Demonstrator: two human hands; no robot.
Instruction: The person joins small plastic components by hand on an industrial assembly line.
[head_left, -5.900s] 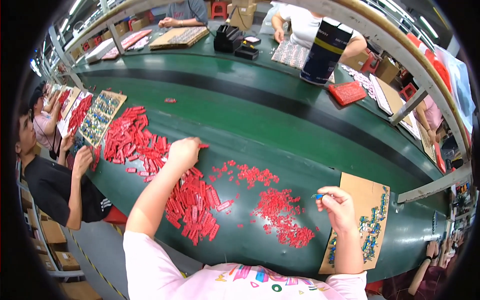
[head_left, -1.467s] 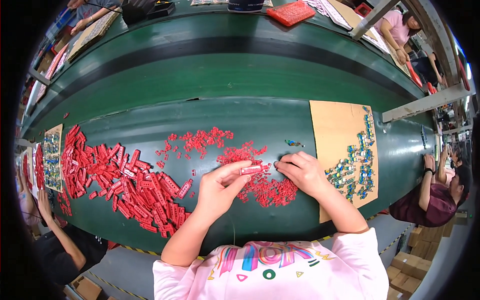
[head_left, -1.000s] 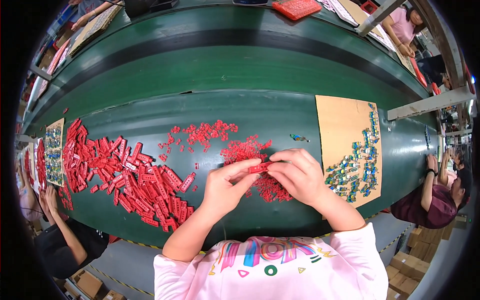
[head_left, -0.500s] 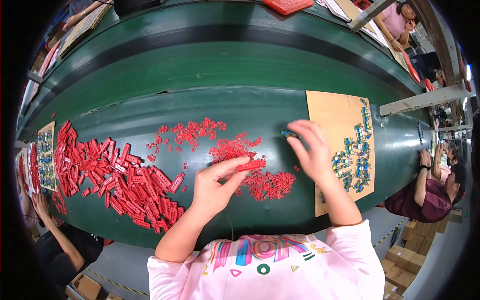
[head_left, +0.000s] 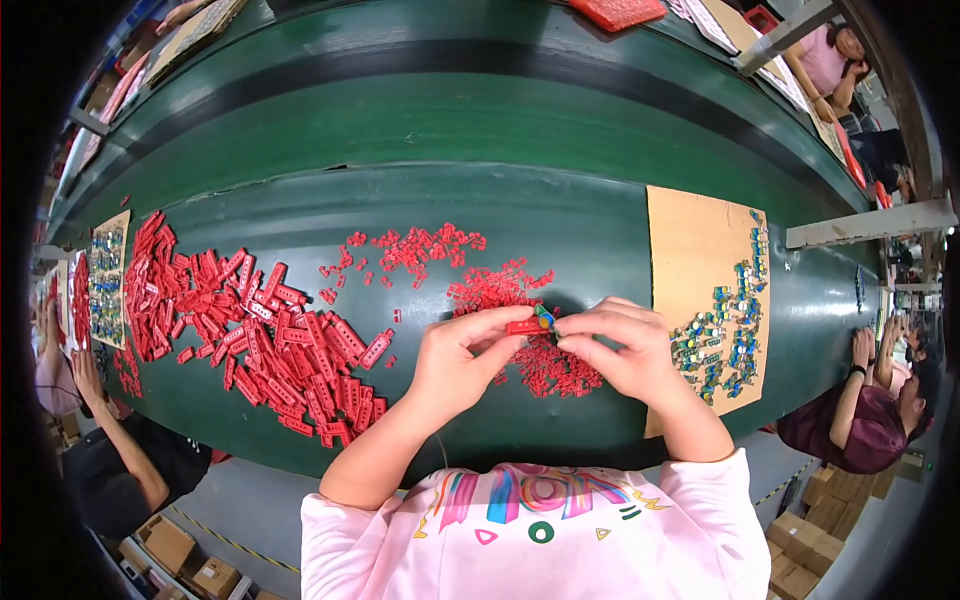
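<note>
My left hand [head_left: 452,358] is closed in a pinch on a long red plastic piece [head_left: 522,327], held over the bench. At its right end my right hand [head_left: 628,348] pinches a small blue, green and yellow plastic part [head_left: 546,317]. The two parts meet between my fingertips; whether they are joined I cannot tell. Beneath my hands lies a heap of tiny red clips [head_left: 555,372], partly hidden by the fingers. More small red clips [head_left: 430,245] are scattered farther back. To the left spreads a large pile of long red pieces [head_left: 300,365] with holes.
On the right, a cardboard sheet [head_left: 695,250] carries many small blue, green and white parts [head_left: 742,325]. Another board with similar parts [head_left: 108,275] stands far left. Co-workers sit at both sides and across. A metal post [head_left: 860,225] juts in at right.
My right hand has come left from beside the cardboard, bringing the small coloured part to the red piece in my left hand. The whole view has shifted slightly.
</note>
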